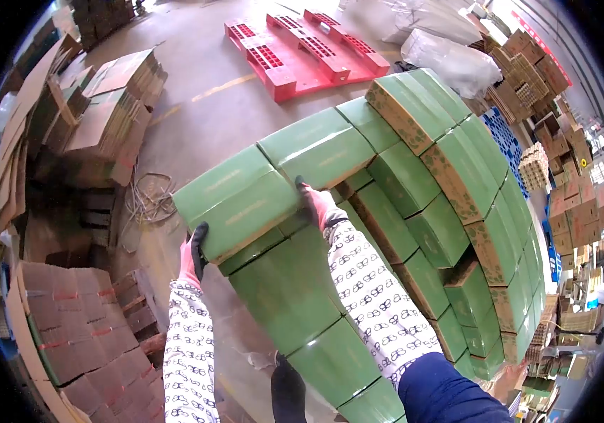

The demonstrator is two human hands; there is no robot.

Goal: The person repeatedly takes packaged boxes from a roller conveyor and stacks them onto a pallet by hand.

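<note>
A green box (235, 201) lies at the left end of the top row of a large stack of green and brown boxes. My left hand (193, 255), in a pink glove with dark fingertips, grips its near left corner. My right hand (314, 202), gloved alike, is pressed on its right end, beside the neighbouring green box (323, 144). Both hands hold the box between them. Below it are larger green box faces (288, 289). Smaller boxes (439, 229) sit at staggered heights to the right, with dark gaps between some.
A red plastic pallet (309, 53) lies on the floor beyond the stack. Flattened cardboard (80, 317) is piled at the left, near tangled strapping (150, 201). Plastic-wrapped bundles (450, 62) and a blue pallet (503, 144) stand at the right. A dark shoe (288, 388) shows below.
</note>
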